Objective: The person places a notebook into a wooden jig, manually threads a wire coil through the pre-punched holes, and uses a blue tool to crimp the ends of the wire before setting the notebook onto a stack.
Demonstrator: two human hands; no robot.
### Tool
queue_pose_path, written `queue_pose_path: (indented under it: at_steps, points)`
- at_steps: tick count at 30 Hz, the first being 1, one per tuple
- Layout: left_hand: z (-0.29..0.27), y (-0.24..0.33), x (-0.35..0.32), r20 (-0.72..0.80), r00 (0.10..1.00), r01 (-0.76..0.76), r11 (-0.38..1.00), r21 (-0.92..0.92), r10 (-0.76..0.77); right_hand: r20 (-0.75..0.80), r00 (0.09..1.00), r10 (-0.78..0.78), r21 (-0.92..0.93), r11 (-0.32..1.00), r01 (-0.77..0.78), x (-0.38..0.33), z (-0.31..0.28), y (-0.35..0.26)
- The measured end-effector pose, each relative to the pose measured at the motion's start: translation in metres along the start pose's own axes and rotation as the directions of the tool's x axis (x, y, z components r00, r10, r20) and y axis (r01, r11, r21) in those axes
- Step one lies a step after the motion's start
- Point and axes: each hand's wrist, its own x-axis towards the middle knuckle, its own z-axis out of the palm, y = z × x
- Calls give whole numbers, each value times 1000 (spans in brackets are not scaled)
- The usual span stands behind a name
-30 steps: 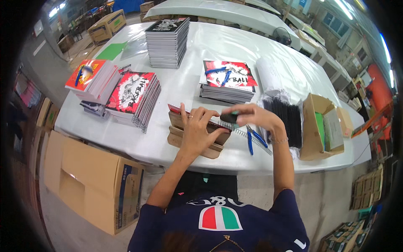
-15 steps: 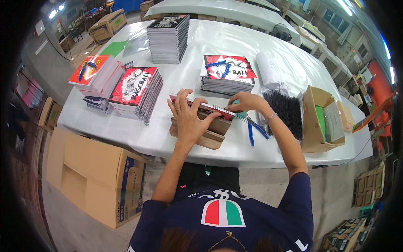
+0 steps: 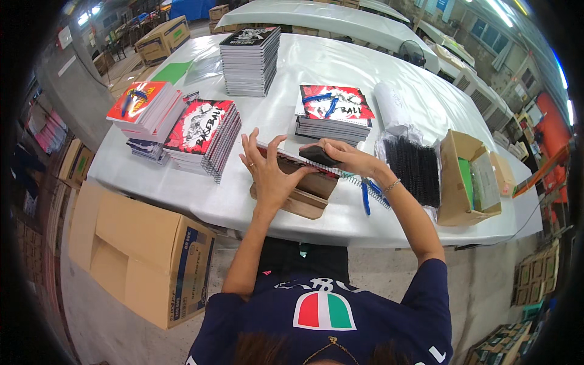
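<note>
A notebook (image 3: 330, 174) with a red and dark cover stands on edge in a brown wooden holder (image 3: 302, 202). My left hand (image 3: 271, 173) grips its upper edge, thumb on the near side and fingers spread along the far side. A wire coil (image 3: 348, 177) runs along that edge and sticks out past its right end. My right hand (image 3: 350, 159) holds a dark, flat, rounded block (image 3: 319, 154) against the coil; its kind I cannot make out. Blue-handled pliers (image 3: 366, 198) lie beside the coil's free end, partly behind it.
Beyond the holder, blue-handled tools (image 3: 322, 100) rest on a notebook stack (image 3: 334, 126). More notebook stacks (image 3: 201, 131) stand left, another (image 3: 250, 61) farther back. Black coils (image 3: 413, 170), a white roll (image 3: 390, 106) and an open carton (image 3: 453, 182) sit right. A large carton (image 3: 131, 243) is below the table's left edge.
My right hand has moved left along the coil and turned, so a dark face of its tool shows where teal showed before. My left hand keeps its hold on the notebook.
</note>
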Motion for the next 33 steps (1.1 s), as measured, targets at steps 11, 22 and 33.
queue_pose_path:
  at_steps: [11, 22, 33]
  points:
    - [1, -17, 1, 41, 999, -2, 991, -131, 7, 88, 996, 26, -655, 755, 39, 16, -10, -32]
    - [-3, -10, 6, 49, 999, 28, 993, -113, -23, -307, 925, 223, -906, 230, -356, 26, -13, 3]
    - [-5, -13, 6, 31, 999, 20, 983, -180, -15, -140, 932, 333, -611, 712, -346, 33, -42, -9]
